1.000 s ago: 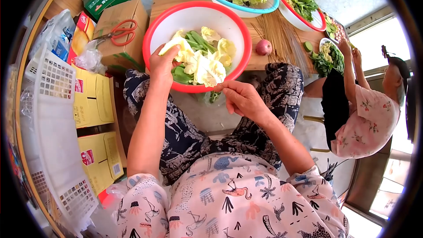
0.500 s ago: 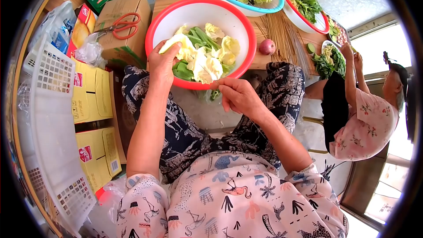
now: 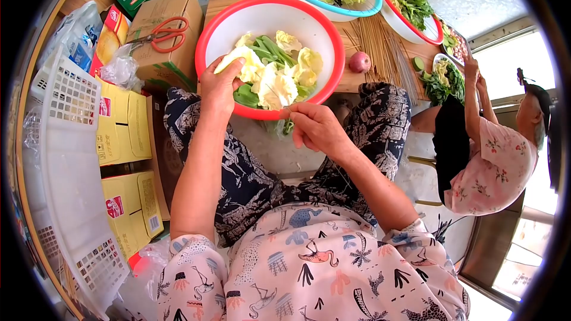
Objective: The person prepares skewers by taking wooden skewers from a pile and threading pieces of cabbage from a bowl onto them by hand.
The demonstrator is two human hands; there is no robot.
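A white bowl with a red rim (image 3: 338,41) stands near my knees, with pale cabbage leaves (image 3: 277,86) and green leafy stems (image 3: 270,50) in it. Over its left side my left hand (image 3: 220,86) is closed on a pale cabbage leaf (image 3: 247,64). My right hand (image 3: 318,126) is at the bowl's near right rim, its thumb and index finger pinched at the lower edge of the leaves. What lies between those fingertips is too small to make out.
Red-handled scissors (image 3: 163,34) lie on a cardboard box (image 3: 157,65). Beyond are a red onion (image 3: 359,62), thin sticks (image 3: 380,50), a blue-rimmed bowl (image 3: 378,1) and another red-rimmed bowl (image 3: 410,34). A white basket (image 3: 68,154) stands left; another person (image 3: 496,160) sits right.
The view has shifted slightly. My right hand has moved a little left along the bowl's near rim, while my left hand keeps its hold on the leaf. The other person's hands have moved slightly.
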